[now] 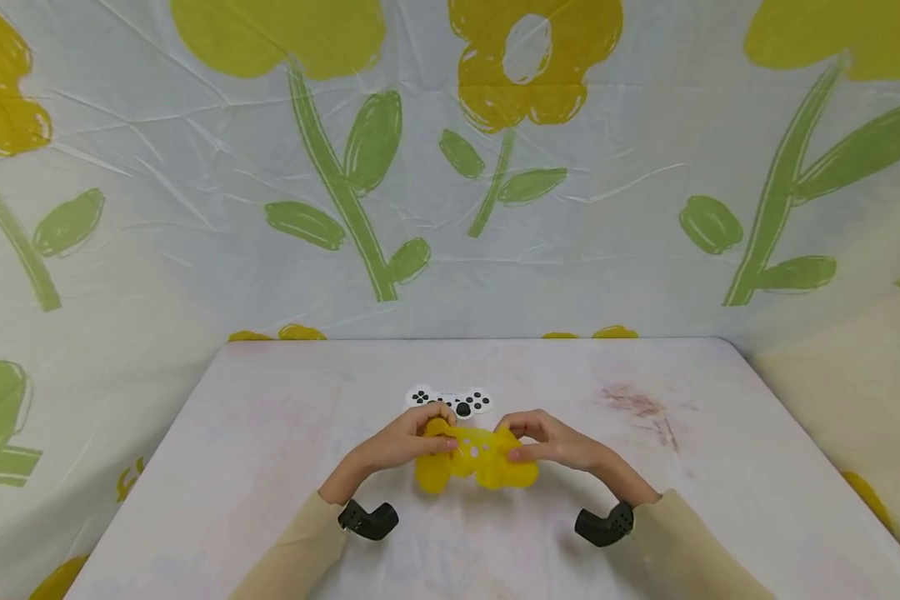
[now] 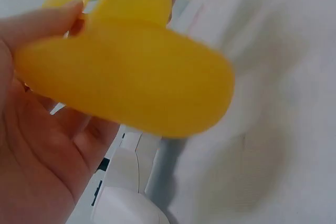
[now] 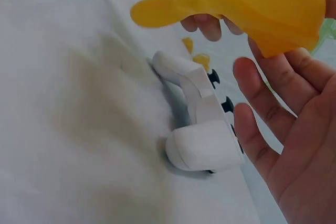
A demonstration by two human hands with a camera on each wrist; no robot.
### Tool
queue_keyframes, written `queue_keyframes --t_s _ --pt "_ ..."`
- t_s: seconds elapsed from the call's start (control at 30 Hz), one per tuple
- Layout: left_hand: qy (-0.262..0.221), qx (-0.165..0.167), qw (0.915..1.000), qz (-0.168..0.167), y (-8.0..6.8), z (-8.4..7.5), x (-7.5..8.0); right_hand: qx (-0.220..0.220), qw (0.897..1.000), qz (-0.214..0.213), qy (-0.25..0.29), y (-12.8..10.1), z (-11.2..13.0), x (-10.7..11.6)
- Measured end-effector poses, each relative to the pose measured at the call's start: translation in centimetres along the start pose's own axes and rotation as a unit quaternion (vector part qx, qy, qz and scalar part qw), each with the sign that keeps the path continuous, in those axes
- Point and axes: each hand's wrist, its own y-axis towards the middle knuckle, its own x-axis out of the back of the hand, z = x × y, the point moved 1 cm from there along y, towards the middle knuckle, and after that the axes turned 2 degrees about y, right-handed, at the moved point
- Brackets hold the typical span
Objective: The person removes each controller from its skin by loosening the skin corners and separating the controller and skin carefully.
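Observation:
A yellow, soft-looking game controller cover (image 1: 482, 457) is held up between both hands, over the table. My left hand (image 1: 408, 439) pinches its left end, with the thumb in front and the fingers behind. At the opposite end my right hand (image 1: 553, 440) grips it the same way. One rounded grip sleeve of the cover (image 2: 131, 80) fills the middle of the left wrist view. A white game controller (image 1: 477, 398) with black buttons and sticks lies just beyond the hands, touched by neither. From the right wrist camera, the controller (image 3: 202, 148) shows below the cover (image 3: 257, 11).
The pale table (image 1: 270, 467) has faint reddish smudges (image 1: 641, 407) to the right of the hands. A cloth (image 1: 615, 208) printed with yellow flowers and green stems hangs behind the table and along both sides. Each wrist wears a black strap-on device (image 1: 367, 520).

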Motion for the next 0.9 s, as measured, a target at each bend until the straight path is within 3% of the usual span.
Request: queue_keyframes --t_s 0.17,0.3,0.4,0.5,0.6,0.73,0.83,0.9 --pt "0.000 0.019 0.9990 -0.041 -0.2 0.0 0.2 0.002 1.000 0.000 -0.029 -0.3 0.4 0.1" --pt "-0.017 0.060 0.9964 -0.057 -0.5 -0.1 0.3 0.009 0.999 -0.033 -0.029 -0.5 0.2 0.1" --pt "-0.057 0.084 0.9932 -0.056 -0.8 0.1 0.3 0.014 0.997 -0.077 0.007 -0.6 -0.1 -0.1" --pt "-0.128 0.086 0.9871 -0.044 -1.2 0.6 0.1 0.013 0.992 -0.120 0.038 -0.7 -0.5 -0.4" --pt "-0.167 0.092 0.9810 -0.037 -1.5 1.0 -0.1 0.003 0.988 -0.149 0.045 -0.7 -0.5 -0.5" --pt "-0.114 0.129 0.9821 -0.075 -1.6 1.1 -0.3 -0.013 0.988 -0.154 0.016 -0.7 -0.3 -0.4" --pt "-0.060 0.157 0.9791 -0.115 -1.5 1.0 -0.2 -0.032 0.990 -0.140 -0.007 -0.6 -0.2 -0.2" --pt "-0.050 0.164 0.9762 -0.133 -1.5 0.9 -0.1 -0.039 0.991 -0.125 -0.018 -0.6 -0.2 -0.1"
